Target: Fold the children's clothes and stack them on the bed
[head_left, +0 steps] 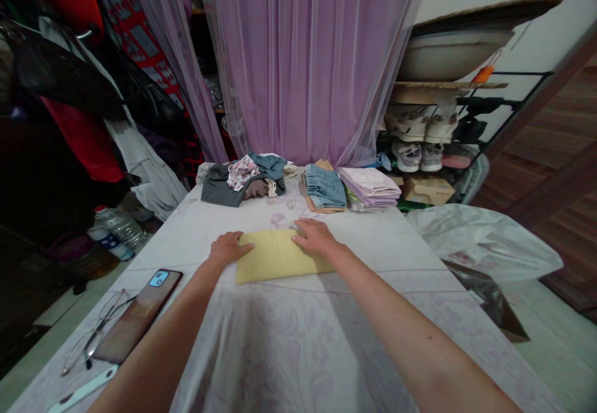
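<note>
A folded pale yellow cloth (280, 256) lies flat on the bed, on a floral sheet (275, 338). My left hand (230, 247) rests at the cloth's left edge, fingers flat and pointing right. My right hand (314, 237) lies spread on the cloth's upper right corner. Neither hand grips the cloth. Beyond them, a loose heap of clothes (242, 181) sits at the far end of the bed. To its right are folded denim shorts (325, 189) and a stack of folded lilac garments (369, 187).
A phone (140, 313) and glasses (93, 338) lie on the bed's near left. A water bottle (116, 229) stands beyond the left edge. A sheer lilac curtain (308, 58) hangs behind the bed. Shoes (413, 139) fill a rack at right, above a white plastic bag (480, 245).
</note>
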Motion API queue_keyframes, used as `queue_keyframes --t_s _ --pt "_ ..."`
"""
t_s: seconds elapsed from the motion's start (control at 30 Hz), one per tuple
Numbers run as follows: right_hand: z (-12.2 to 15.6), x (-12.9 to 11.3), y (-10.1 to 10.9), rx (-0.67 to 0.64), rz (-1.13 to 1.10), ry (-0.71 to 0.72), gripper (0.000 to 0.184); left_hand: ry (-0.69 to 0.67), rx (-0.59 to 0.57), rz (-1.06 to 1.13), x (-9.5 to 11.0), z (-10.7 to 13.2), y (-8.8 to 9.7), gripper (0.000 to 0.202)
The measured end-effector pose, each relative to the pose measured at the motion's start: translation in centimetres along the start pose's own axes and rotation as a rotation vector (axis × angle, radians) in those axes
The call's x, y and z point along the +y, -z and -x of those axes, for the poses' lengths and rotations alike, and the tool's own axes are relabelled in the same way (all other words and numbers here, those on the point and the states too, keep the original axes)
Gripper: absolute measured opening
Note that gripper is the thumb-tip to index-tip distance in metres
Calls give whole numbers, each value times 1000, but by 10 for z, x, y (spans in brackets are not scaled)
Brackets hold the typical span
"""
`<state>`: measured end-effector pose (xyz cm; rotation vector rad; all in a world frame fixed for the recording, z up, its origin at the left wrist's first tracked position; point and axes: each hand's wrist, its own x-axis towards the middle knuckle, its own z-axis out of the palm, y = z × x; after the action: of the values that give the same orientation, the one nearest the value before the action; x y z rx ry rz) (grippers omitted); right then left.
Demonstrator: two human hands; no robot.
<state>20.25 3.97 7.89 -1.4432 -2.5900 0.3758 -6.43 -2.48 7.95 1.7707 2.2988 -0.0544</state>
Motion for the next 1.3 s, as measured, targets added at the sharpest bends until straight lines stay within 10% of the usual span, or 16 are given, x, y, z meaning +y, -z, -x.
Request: queue_keyframes --t_s 0.37,0.53,0.77,1.0,1.3 --pt "-51 -29 1 -285 -17 34 57 -108 -88 92 3 -23 8 42" --pt "-49 -26 25 -279 -45 78 27 -97 138 697 -10 -21 -13 64" --pt "-55 27 86 45 -217 26 22 49 495 1203 -24 -16 -44 62" --pt "-106 99 137 464 -309 -409 29 23 479 1177 -26 -21 -53 57" --pt "-144 145 85 391 -146 -635 42 38 473 1000 -29 -20 -55 52"
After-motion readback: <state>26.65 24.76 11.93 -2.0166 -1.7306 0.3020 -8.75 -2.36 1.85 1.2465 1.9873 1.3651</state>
